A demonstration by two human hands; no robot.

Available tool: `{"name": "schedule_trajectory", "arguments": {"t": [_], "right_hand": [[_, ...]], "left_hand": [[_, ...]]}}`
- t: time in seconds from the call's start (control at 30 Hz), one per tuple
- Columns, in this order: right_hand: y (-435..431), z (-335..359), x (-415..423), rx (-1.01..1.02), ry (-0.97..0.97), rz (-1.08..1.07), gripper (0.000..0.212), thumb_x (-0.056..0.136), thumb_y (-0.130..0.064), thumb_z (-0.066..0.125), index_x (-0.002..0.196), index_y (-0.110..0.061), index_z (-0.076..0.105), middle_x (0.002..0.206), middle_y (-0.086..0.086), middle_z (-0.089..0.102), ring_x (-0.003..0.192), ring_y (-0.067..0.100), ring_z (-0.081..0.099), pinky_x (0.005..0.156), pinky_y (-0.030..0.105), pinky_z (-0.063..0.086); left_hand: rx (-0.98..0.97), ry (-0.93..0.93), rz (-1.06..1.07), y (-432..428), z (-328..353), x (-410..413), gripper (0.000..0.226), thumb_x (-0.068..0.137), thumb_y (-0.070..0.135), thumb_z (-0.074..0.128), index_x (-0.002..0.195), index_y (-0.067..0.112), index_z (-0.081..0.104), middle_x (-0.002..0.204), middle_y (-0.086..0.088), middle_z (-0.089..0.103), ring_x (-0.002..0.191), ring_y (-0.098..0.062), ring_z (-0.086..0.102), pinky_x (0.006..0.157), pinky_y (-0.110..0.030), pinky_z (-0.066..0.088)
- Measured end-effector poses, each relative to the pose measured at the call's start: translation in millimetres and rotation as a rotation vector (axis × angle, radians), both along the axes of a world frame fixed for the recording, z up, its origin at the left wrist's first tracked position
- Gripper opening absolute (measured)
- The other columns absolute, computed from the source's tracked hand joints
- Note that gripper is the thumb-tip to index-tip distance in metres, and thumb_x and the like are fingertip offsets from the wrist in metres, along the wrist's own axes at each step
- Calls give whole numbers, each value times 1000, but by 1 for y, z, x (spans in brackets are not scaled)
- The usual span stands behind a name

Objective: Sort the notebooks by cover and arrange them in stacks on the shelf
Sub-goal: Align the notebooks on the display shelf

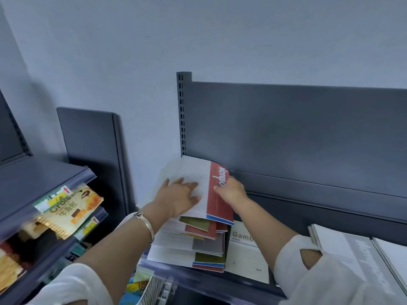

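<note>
A white notebook with a red band point(217, 194) lies on top of an uneven stack of notebooks point(198, 245) at the left end of the grey shelf point(220, 282). My left hand point(180, 195) lies flat on its white cover. My right hand point(232, 191) pinches its red edge at the far right side. Lower covers in the stack show olive, red and grey bands. A white notebook marked "Gamb" point(246, 252) lies to the right of the stack. A pile of grey-banded notebooks point(361, 258) sits further right, partly behind my right sleeve.
The shelf's dark back panel point(297, 133) rises right behind the stack, with a slotted upright point(181, 113) at its left. On the left stands another shelf unit with croissant packets point(72, 212). A white wire basket point(154, 289) sits below.
</note>
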State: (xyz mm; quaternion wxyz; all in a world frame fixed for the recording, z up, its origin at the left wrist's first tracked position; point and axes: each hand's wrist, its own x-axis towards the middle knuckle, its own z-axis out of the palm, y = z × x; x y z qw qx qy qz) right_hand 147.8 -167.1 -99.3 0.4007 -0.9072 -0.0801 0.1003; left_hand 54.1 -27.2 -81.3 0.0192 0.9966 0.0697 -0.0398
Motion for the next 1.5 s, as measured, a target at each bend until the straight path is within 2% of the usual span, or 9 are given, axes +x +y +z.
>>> {"name": "schedule_trajectory", "arguments": {"t": [0.13, 0.33, 0.53, 0.63, 0.73, 0.9, 1.03, 1.17, 1.5], "right_hand": [[-12, -11, 14, 241, 209, -197, 29, 80, -17, 76, 98, -3, 57, 110, 17, 65, 98, 31, 65, 88, 43, 54], [-21, -14, 21, 310, 140, -291, 20, 85, -14, 70, 96, -10, 54, 95, 8, 63, 84, 24, 63, 73, 33, 51], [-27, -23, 17, 400, -15, -335, 16, 96, -14, 54, 110, -11, 49, 98, 3, 58, 80, 18, 57, 58, 24, 41], [-30, -24, 13, 480, -48, -345, 9, 96, -12, 53, 103, -12, 48, 96, 2, 58, 73, 13, 55, 53, 21, 37], [-38, -22, 10, 544, -34, -376, 8, 96, -13, 53, 102, -13, 47, 97, 4, 61, 75, 16, 58, 56, 24, 42], [-77, -16, 7, 601, -49, -427, 9, 98, -16, 51, 104, -14, 45, 99, 6, 61, 77, 18, 60, 65, 29, 48], [-128, -10, 2, 577, -85, -486, 11, 98, -17, 50, 107, -13, 45, 107, 7, 61, 88, 23, 60, 82, 40, 51], [-204, -6, -8, 533, -128, -574, 17, 98, -18, 50, 113, -11, 47, 111, 7, 62, 90, 23, 58, 81, 39, 49], [-461, -10, -64, 428, -148, -834, 21, 97, -18, 50, 117, -12, 47, 118, 9, 62, 100, 28, 61, 88, 43, 48]], "left_hand": [[-218, -64, -4, 14, 0, 13, 41, 98, 35, 39, 138, 26, 42, 137, 0, 54, 125, -23, 50, 105, -36, 39], [-604, -386, 291, 35, 4, 23, 33, 94, 4, 47, 125, 10, 56, 134, -12, 47, 118, -27, 51, 91, -23, 37], [-1106, -385, 529, 39, 12, 29, 45, 89, 3, 60, 133, 0, 47, 130, -19, 53, 114, -34, 55, 100, -38, 44], [-1407, -280, 504, 27, 16, 29, 32, 89, -1, 59, 120, -7, 54, 114, -19, 61, 80, -28, 61, 78, -42, 53], [-1460, -297, 428, 13, 17, 30, 26, 95, 4, 52, 120, 0, 54, 103, -13, 63, 73, -25, 60, 65, -36, 53], [-1452, -412, 368, -24, 22, 35, 24, 95, 8, 54, 117, 2, 57, 116, -16, 64, 102, -34, 61, 92, -48, 50], [-1475, -430, 258, -77, 30, 37, 15, 95, 5, 52, 107, 4, 60, 108, -13, 65, 92, -27, 60, 87, -42, 51], [-1535, -291, 110, -144, 35, 36, 22, 93, -2, 51, 113, 4, 58, 101, -10, 65, 79, -21, 61, 64, -31, 49], [-1568, 36, -107, -395, 16, 29, 37, 90, -15, 42, 97, 18, 58, 98, -2, 63, 85, -20, 61, 67, -33, 50]]}}
